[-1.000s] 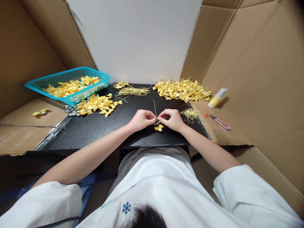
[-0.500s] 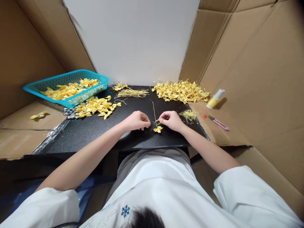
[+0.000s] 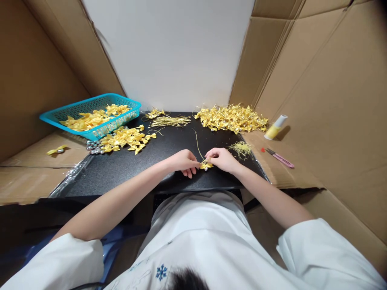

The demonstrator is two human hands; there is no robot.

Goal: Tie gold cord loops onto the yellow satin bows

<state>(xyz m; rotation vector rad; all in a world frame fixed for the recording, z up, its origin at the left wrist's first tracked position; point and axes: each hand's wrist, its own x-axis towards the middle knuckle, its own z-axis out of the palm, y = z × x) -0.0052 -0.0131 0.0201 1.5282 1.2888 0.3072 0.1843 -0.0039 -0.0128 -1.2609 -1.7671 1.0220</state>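
Note:
A small yellow ribbon bow with a shiny silver bead lies near the front of the black table, between my hands. A thin gold cord runs up and away from it over the table top. My left hand pinches the cord close to the bow's left side; whether its fingertips also catch the ribbon is hard to tell. From the right, my right hand has thumb and forefinger closed on the cord just above the bow. The fingers partly hide where cord and bow meet.
A turquoise basket of yellow bows stands back left, with loose bows and silver beads before it. Gold cords and a bow pile lie behind. Thread scraps, a thread spool and pink snips are right.
My left hand has moved right to the bow and closed on the cord. The cord loop by my right hand has shrunk from sight, and the right fingers are nearer the bow.

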